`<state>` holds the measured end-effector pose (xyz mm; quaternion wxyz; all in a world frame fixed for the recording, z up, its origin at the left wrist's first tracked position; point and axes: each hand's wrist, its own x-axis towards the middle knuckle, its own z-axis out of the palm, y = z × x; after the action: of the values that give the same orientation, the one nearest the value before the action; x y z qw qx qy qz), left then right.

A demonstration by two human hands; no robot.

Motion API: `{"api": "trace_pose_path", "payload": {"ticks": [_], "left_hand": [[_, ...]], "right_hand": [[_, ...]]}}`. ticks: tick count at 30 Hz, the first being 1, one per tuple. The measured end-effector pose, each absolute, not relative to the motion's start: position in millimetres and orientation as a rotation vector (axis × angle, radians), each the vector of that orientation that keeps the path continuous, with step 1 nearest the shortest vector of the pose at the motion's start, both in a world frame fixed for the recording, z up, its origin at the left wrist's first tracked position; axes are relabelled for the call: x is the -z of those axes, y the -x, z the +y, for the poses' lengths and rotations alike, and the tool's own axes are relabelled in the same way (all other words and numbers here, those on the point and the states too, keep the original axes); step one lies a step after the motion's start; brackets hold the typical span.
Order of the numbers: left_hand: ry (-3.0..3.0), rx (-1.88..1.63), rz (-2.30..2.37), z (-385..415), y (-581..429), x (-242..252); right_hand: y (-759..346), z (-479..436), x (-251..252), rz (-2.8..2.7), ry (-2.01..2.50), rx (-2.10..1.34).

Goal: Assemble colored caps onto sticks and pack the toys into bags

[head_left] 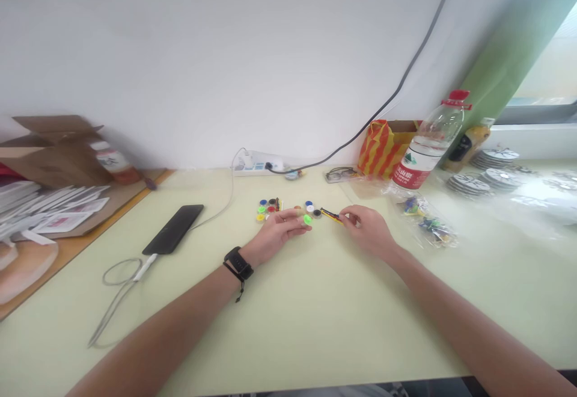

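Note:
My left hand [283, 230], with a black watch on its wrist, holds a bright green round piece [307, 219] at its fingertips. Behind it on the table lie several small round pieces in blue, green, yellow and red, among them a yellow one [260, 218]. A blue piece [309, 203] and a black one [317, 213] are just beyond the fingertips. To the right, my right hand [360, 225] pinches the near end of a thin black and yellow strip [331, 215], which points toward the black piece.
A black phone [174, 229] with a cable lies at left. By the wall are a power strip [258, 164], a striped bag [381, 149] and a large bottle [428, 144]. Small plastic bags [435, 230] and stacked discs [469, 184] lie right; a cardboard box [54, 156] stands far left.

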<state>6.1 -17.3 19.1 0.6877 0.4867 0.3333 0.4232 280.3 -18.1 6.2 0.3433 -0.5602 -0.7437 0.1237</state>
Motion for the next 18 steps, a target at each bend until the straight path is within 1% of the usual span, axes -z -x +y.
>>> {"api": "trace_pose_path", "payload": {"ticks": [7, 18], "left_hand": [[-0.894, -1.012, 0.694, -13.9, -2.4, -21.7], [-0.764, -1.001, 0.674, -10.3, 0.7, -19.8]], "right_hand": [[-277.9, -20.1, -0.3, -2.173, 1.458, -0.242], [-275.4, -20.5, 0.0, -2.173, 1.474, -0.272]]}}
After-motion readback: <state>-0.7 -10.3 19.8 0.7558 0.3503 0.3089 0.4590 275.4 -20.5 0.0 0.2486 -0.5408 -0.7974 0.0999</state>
